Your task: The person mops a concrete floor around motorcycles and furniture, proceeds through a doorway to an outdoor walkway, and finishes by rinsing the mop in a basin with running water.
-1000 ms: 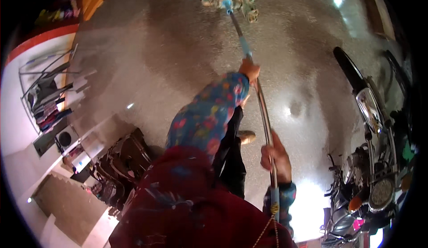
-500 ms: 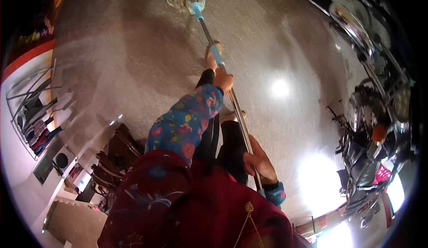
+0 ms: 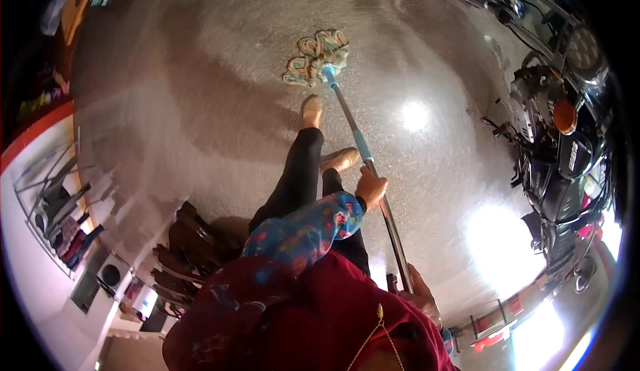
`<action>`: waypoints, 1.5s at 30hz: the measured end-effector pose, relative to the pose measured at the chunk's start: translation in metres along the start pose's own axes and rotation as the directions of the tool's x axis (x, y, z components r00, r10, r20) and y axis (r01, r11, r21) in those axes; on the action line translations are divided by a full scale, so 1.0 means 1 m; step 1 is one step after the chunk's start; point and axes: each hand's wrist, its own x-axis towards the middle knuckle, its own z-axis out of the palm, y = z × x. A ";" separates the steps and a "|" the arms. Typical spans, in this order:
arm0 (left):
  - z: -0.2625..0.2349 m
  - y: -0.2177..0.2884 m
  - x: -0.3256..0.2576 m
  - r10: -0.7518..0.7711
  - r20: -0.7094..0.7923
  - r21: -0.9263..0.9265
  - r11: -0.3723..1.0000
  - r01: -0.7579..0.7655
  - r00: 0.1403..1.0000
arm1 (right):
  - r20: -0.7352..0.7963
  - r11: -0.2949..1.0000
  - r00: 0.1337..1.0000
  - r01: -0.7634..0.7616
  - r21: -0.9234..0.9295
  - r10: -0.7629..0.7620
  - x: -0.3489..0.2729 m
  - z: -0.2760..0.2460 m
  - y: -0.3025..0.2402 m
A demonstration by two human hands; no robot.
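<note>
A mop with a metal and blue handle [image 3: 363, 154] runs from my hands out to its rag head [image 3: 315, 58], which lies on the speckled floor just past my feet. My left hand [image 3: 371, 186], in a blue flowered sleeve, grips the handle at mid-length. My right hand [image 3: 420, 296] grips the handle's upper end, close to my red top. My two feet in tan shoes [image 3: 311, 111] stand behind the mop head.
A parked motorcycle [image 3: 563, 144] stands along the right. Dark wooden chairs [image 3: 190, 251] are stacked at the lower left, with a wire rack [image 3: 53, 218] by the white wall. Wet floor [image 3: 200, 91] stretches ahead with bright light glare at right.
The mop head has been pulled nearer to my feet, and my left arm has drawn back toward my body. The view has swung, bringing the motorcycle closer on the right.
</note>
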 end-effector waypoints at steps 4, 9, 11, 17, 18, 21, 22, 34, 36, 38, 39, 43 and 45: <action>-0.011 -0.065 0.129 0.564 -0.092 0.312 0.799 -0.514 0.821 | 0.177 0.994 0.979 0.108 -0.030 -0.101 0.049 -0.001 0.003; -0.098 0.097 0.201 0.531 0.447 0.860 -0.034 -0.510 0.719 | 0.333 0.907 0.851 0.329 0.264 -0.406 0.160 0.038 -0.034; -0.098 0.174 0.190 0.146 -0.042 0.350 0.929 -0.123 0.988 | 0.313 0.886 0.842 0.350 0.303 -0.439 0.188 0.060 -0.064; -0.079 0.130 0.192 0.241 -0.106 0.351 0.917 -0.191 0.965 | 0.291 0.888 0.861 0.318 0.332 -0.417 0.178 0.044 -0.032; -0.068 0.098 0.187 0.326 -0.066 0.416 0.868 -0.271 0.943 | 0.277 0.900 0.878 0.302 0.314 -0.391 0.168 0.033 -0.013; -0.021 0.063 0.108 0.111 0.004 0.324 0.940 -0.106 0.994 | 0.172 0.898 0.931 0.242 0.367 -0.321 0.118 0.001 0.051; -0.009 0.031 0.097 0.130 -0.011 0.261 0.958 -0.123 0.991 | 0.187 0.917 0.938 0.220 0.332 -0.292 0.092 -0.003 0.055; 0.010 0.146 0.187 0.295 0.131 0.347 0.881 -0.323 0.946 | 0.053 0.749 0.880 0.368 0.551 -0.472 0.171 0.019 -0.023; 0.004 0.170 0.257 0.342 0.106 0.535 0.772 -0.344 0.934 | 0.058 0.685 0.836 0.405 0.605 -0.546 0.204 0.029 -0.047; 0.041 0.199 0.241 0.251 0.184 0.557 0.770 -0.311 0.950 | -0.001 0.610 0.820 0.426 0.668 -0.572 0.231 0.019 -0.054; 0.050 0.213 0.217 0.225 0.163 0.584 0.763 -0.278 0.961 | -0.028 0.589 0.823 0.429 0.685 -0.567 0.232 0.013 -0.048; 0.043 0.119 0.229 0.417 0.155 0.471 0.766 -0.438 0.895 | 0.054 0.626 0.837 0.362 0.690 -0.544 0.198 0.005 -0.004; 0.056 0.094 0.158 0.258 0.164 0.487 0.818 -0.305 0.952 | 0.044 0.610 0.868 0.311 0.729 -0.494 0.178 -0.004 0.049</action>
